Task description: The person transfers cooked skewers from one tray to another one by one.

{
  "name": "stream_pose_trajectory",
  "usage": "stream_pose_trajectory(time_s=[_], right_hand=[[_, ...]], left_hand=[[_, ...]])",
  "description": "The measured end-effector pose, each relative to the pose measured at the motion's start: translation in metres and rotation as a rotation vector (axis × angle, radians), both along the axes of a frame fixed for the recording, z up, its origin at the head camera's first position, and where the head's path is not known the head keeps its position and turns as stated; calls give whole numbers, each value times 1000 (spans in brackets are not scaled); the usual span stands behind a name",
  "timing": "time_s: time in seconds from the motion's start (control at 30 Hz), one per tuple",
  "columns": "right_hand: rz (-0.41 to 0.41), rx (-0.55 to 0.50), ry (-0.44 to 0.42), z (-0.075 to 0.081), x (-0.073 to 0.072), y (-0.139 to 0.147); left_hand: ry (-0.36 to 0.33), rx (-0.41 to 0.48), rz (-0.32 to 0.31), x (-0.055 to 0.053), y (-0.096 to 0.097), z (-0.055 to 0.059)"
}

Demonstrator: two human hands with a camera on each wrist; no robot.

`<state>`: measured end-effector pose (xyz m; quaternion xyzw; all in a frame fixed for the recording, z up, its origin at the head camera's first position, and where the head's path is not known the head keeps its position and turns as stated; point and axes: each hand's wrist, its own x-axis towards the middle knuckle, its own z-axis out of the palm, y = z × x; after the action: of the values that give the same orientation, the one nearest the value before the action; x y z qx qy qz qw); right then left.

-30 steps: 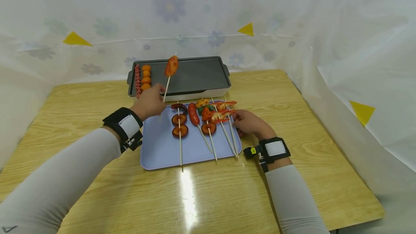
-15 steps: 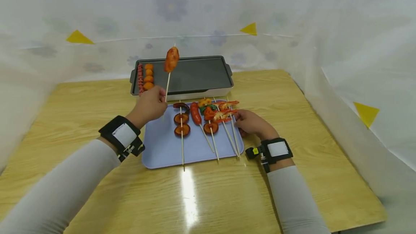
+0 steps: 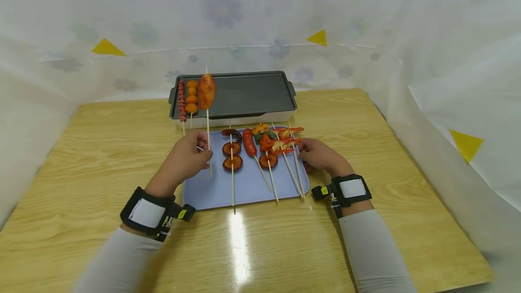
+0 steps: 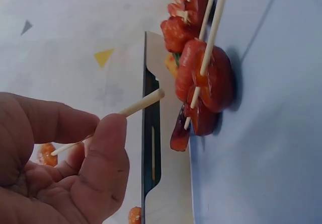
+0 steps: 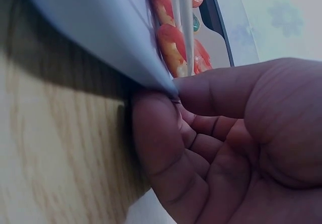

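Note:
My left hand (image 3: 183, 157) pinches the bare stick of a skewer between thumb and forefinger. A browned chicken wing (image 3: 206, 92) is threaded at its upper end, held upright in front of the griddle pan (image 3: 252, 96). In the left wrist view the stick's blunt end (image 4: 146, 102) pokes past the thumb. At the right edge of the lilac tray (image 3: 207, 193), my right hand (image 3: 322, 156) grips the rim, thumb above and forefinger beneath, as the right wrist view shows. On the tray lie several skewers, among them a sausage (image 3: 249, 143), round brown slices (image 3: 232, 163) and shrimp (image 3: 281, 146).
At the griddle's left end lie a skewer of orange balls (image 3: 191, 98) and one of pinkish-red pieces (image 3: 181, 101). The griddle stands behind the tray on a wooden table (image 3: 285, 248). A pale flowered sheet (image 3: 260, 12) hangs behind.
My left hand has come back toward me and lower, over the tray's left part. Its chicken wing skewer has swung from a rightward lean to nearly upright. My right hand stays on the tray rim.

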<state>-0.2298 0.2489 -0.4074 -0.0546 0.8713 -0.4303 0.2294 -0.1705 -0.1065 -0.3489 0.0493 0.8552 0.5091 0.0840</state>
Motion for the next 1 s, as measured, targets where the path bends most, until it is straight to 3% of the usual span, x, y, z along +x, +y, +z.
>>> stream_pose_trajectory(time_s=[0.2, 0.5, 0.73, 1.0], right_hand=[[-9, 3, -13, -2, 2, 1], [-2, -8, -14, 2, -1, -1], [1, -9, 3, 2, -4, -1], [-8, -13, -7, -1, -2, -1]], left_hand=[[-61, 31, -47, 24, 3, -9], [-165, 32, -5, 59, 9, -26], [-142, -17, 15, 71, 8, -40], [-110, -103, 58, 75, 7, -45]])
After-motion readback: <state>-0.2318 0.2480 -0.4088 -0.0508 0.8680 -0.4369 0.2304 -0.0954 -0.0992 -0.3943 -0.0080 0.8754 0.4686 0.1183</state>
